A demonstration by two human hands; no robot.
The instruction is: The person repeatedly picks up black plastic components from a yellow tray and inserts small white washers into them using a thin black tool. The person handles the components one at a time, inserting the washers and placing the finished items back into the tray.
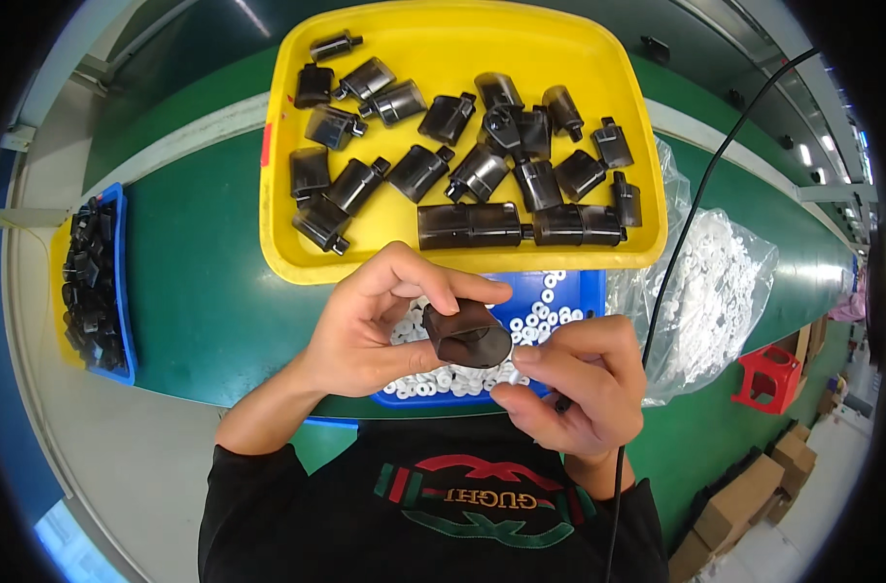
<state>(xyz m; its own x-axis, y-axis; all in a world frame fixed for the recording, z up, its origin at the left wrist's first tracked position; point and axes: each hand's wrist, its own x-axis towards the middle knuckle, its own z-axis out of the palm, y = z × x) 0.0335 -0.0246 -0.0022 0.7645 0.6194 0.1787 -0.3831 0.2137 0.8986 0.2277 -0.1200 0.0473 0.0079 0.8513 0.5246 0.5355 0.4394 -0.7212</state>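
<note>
My left hand [370,325] grips a smoky, see-through plastic housing [469,335] between thumb and fingers, its rounded end tilted toward me. Close by its right side is my right hand [584,389], with thumb and forefinger drawn together and the other fingers curled. A small dark bit shows under those fingers, too little to name. Beneath both hands lies a blue tray [593,291] with many small white rings [550,316]. Beyond it stands a yellow tray [462,260], where several similar dark housings [418,173] lie scattered.
A clear bag [715,282] of white rings lies right of the trays on the green table [200,291]. At the far left sits a blue bin [127,282] full of dark parts. A black cable [695,199] crosses the right side. A red stool [768,379] and cardboard boxes [739,500] stand beyond.
</note>
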